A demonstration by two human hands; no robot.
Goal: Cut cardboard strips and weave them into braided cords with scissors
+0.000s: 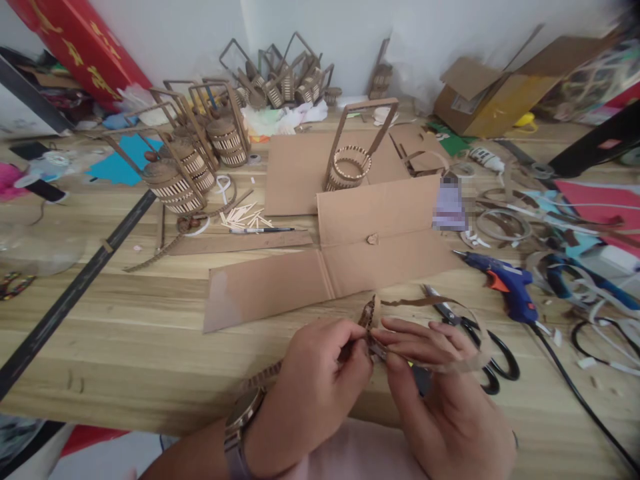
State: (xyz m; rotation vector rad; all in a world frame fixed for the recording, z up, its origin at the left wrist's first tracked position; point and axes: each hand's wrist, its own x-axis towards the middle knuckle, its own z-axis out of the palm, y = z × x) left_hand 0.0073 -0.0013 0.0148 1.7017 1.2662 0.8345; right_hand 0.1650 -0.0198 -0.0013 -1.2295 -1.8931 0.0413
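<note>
At the table's front edge my left hand (313,383) pinches a small curved piece made of brown corrugated strip (369,311) between thumb and fingers. My right hand (445,400) is closed on the same piece from the other side, its thumb below and its fingers laid over. A thin brown strip (420,301) loops from the piece round over my right hand. A braided-looking strip (263,377) sticks out behind my left wrist. The fingertips hide part of the held piece. Black-handled scissors (505,360) lie just beyond my right hand.
A folded cardboard sheet (270,287) lies ahead, with a small handled basket (350,170) behind it. To the right rests a blue glue gun (515,290) with its cable. Several lidded baskets (173,187), short sticks (245,215) and a pen (263,231) are at left.
</note>
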